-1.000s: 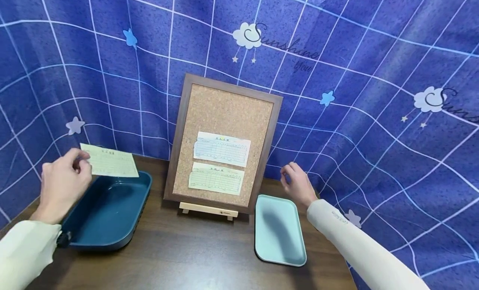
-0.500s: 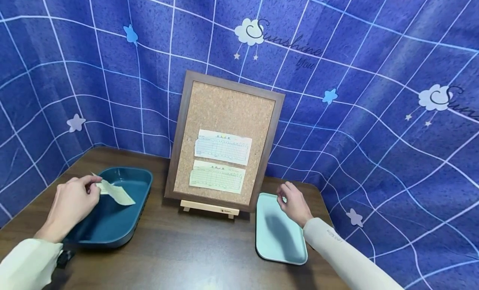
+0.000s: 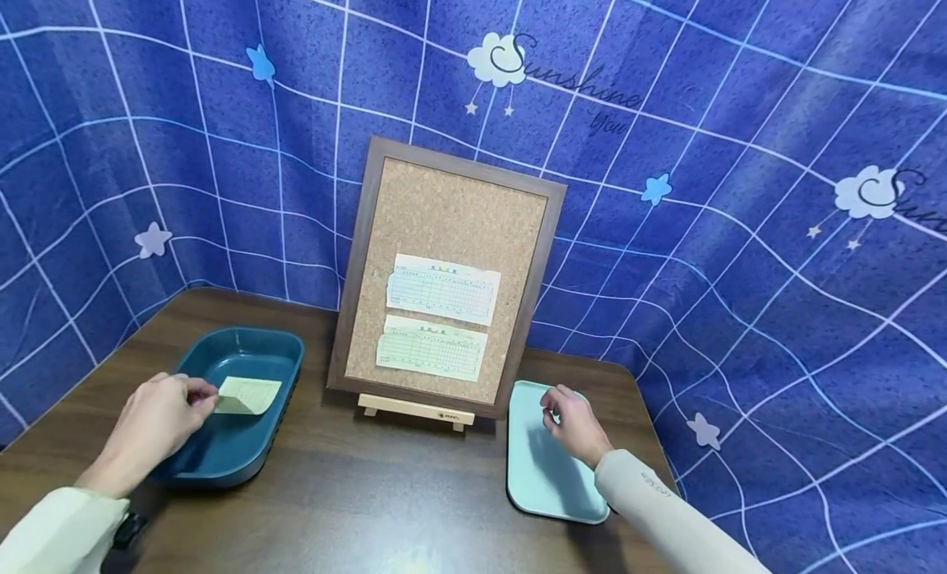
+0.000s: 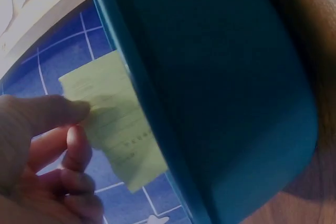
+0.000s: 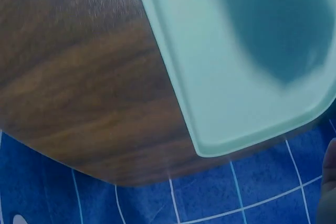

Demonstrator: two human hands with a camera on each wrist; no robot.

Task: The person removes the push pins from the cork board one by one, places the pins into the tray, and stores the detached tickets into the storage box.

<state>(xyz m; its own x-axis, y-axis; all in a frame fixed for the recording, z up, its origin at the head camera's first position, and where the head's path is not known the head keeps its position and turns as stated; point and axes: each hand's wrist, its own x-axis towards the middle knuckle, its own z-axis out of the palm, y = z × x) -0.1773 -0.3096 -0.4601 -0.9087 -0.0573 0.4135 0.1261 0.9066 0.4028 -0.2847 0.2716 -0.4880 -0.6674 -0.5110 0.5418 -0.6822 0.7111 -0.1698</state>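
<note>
A pale yellow printed form (image 3: pixel 250 395) hangs over the inside of the dark teal tray (image 3: pixel 214 479). My left hand (image 3: pixel 164 416) pinches the form by its near edge, between thumb and forefinger. In the left wrist view the form (image 4: pixel 116 124) shows beside the tray's rim. On the right, my right hand (image 3: pixel 575 424) hovers above the mint-green tray (image 3: pixel 547 496), with fingers loosely curled. Nothing can be seen in that hand, and the right wrist view catches only a sliver of it at the edge.
A framed corkboard (image 3: pixel 459 200) leans on a small wooden easel (image 3: pixel 416 410) between the trays. On it are a white-blue form (image 3: pixel 442 288) and a green-tinted form (image 3: pixel 429 349). A blue grid-patterned curtain (image 3: pixel 311 113) backs the brown wooden table (image 3: pixel 333 508).
My left hand has come down and rightward, bringing the yellow form lower into the teal tray. My right hand has sunk and shifted slightly left over the mint tray.
</note>
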